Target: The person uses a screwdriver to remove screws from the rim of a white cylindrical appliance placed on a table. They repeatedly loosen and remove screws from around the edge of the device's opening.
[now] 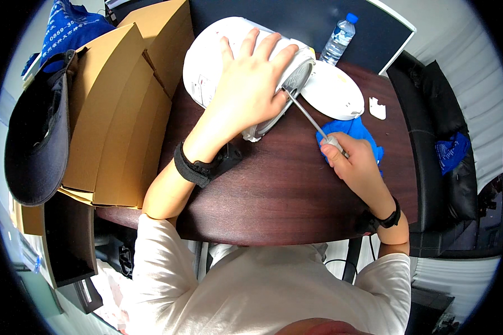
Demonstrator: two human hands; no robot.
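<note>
A rounded white appliance (207, 58) lies on its side on the dark wooden table, its open end with a grey rim turned to the right. My left hand (251, 84) rests over its top, fingers spread, the thumb by the rim. In my right hand (349, 156) is a screwdriver (308, 115), gripped by its pale handle. Its long metal shaft slants up and left, and the tip reaches the appliance's open end near my left thumb; what the tip touches is hidden. Just behind my right hand lies a crumpled blue cloth (355, 129).
An oval white cover (332, 89) lies right of the appliance, near a small white plastic piece (377, 108). A water bottle (339, 40) stands at the back against a dark partition (296, 19). Cardboard boxes (114, 111) and a dark cap (39, 134) crowd the left side.
</note>
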